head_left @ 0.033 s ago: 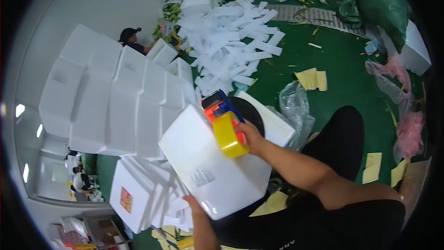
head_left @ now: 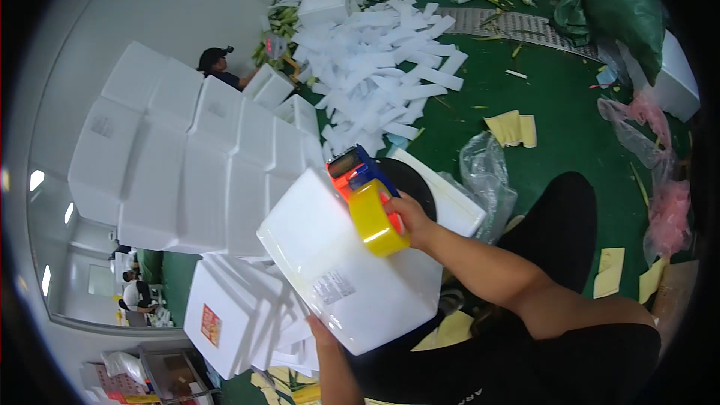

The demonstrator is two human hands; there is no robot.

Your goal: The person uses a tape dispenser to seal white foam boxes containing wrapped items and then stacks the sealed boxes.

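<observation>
A white foam box rests tilted in front of me, with a printed label on the face toward me. My right hand is closed round the handle of a blue and orange tape dispenser, which carries a wide yellow tape roll. The dispenser's head lies over the box's upper edge. At the lower left edge of the box, my left hand grips it. Its thumb shows on the near side; the other fingers are hidden. A round black thing shows partly behind the box.
Stacked white foam boxes form a wall at left, with foam lids below. A pile of white foam strips covers the green floor ahead. Beyond the stack, a person works. Clear plastic and a green sack lie right.
The whole view has shifted slightly. Both hands keep their hold on the box and the tape dispenser.
</observation>
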